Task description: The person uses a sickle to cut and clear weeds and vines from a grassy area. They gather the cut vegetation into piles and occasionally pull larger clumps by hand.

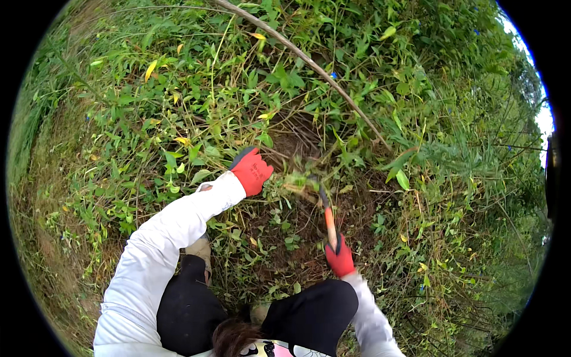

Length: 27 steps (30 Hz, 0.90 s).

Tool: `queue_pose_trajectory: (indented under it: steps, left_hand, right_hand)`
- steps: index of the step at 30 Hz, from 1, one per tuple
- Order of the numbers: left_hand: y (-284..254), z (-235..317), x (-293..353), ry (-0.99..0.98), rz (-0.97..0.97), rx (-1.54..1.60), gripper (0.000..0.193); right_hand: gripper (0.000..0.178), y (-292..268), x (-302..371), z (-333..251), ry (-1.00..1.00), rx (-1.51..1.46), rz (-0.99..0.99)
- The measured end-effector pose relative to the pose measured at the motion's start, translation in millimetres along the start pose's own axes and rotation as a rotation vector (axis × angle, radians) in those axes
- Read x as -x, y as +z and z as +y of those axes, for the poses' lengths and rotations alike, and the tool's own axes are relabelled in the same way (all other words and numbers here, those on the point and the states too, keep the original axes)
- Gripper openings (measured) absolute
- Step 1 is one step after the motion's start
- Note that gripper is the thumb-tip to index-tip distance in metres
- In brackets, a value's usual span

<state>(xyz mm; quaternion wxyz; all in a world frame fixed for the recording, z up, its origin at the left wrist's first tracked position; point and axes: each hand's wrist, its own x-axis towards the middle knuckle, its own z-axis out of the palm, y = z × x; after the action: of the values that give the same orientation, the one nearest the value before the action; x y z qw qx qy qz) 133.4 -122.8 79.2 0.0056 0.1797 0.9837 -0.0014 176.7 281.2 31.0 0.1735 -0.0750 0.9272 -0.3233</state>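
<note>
Tool [330, 221] in gloved right hand [341, 259]

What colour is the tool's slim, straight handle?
The slim handle is orange-red, then pale tan toward the red-gloved right hand; seen in head view.

Tool [331, 225] in right hand [339, 259], right of left hand [252, 172], far end [323, 194] seemingly among plants [286, 78]

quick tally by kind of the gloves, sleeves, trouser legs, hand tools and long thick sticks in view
red-and-black gloves: 2
white sleeves: 2
black trouser legs: 2
orange-and-tan-handled hand tool: 1
long thick stick: 1
total: 8
</note>
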Motion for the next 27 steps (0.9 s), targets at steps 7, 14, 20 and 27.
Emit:
queue_pose_trajectory:
  steps: [7, 14, 20, 27]
  left_hand:
    - [16.3, 9.9, 19.3, 0.133, 0.172, -0.031, 0.043]
    - [20.1, -8.4, -20.0, 0.261, 0.031, -0.058, 0.071]
    - [34.7, -4.4, -28.6, 0.214, -0.058, 0.073, 0.031]
    - [-10.1, -20.5, 36.7, -0.107, 0.064, 0.355, 0.029]
  right_hand:
    - [0.047, 23.0, 140.4, 28.0, 0.196, -0.352, -0.029]
    - [0.039, -56.0, 100.6, -23.7, 0.132, -0.244, -0.260]
    - [0.023, -70.4, 95.3, 38.7, 0.099, -0.391, -0.119]
    - [0.017, -56.7, 30.7, -41.4, 0.139, -0.787, 0.002]
